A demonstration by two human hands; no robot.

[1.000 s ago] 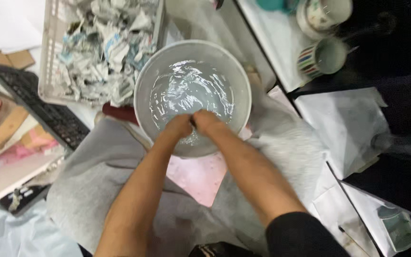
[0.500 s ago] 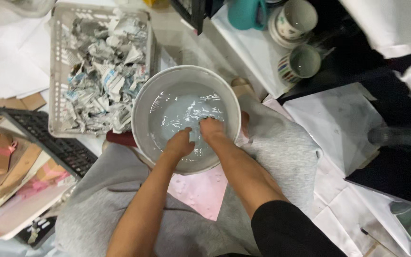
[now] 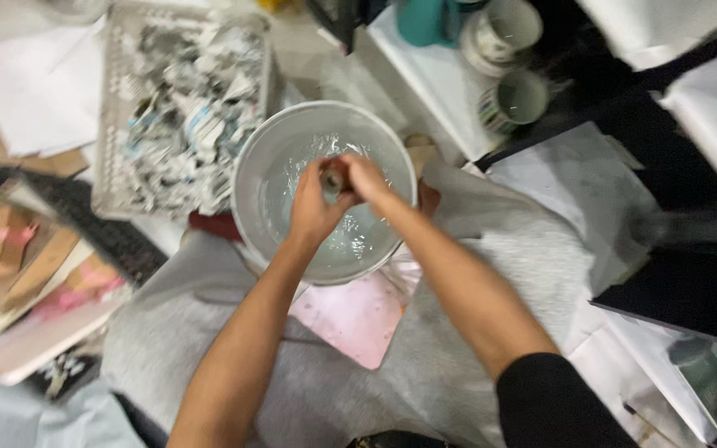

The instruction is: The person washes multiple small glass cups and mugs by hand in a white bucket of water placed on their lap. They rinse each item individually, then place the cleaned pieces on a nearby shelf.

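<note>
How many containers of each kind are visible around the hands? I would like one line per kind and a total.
Large round basin: 1
White mesh basket of torn paper: 1
Cups: 2
Teal jug: 1
Total: 5

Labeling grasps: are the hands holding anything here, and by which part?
Both. The left hand and right hand are closed together around a small grey lump above the water-filled white bowl. Too blurred to tell a specific part.
</note>
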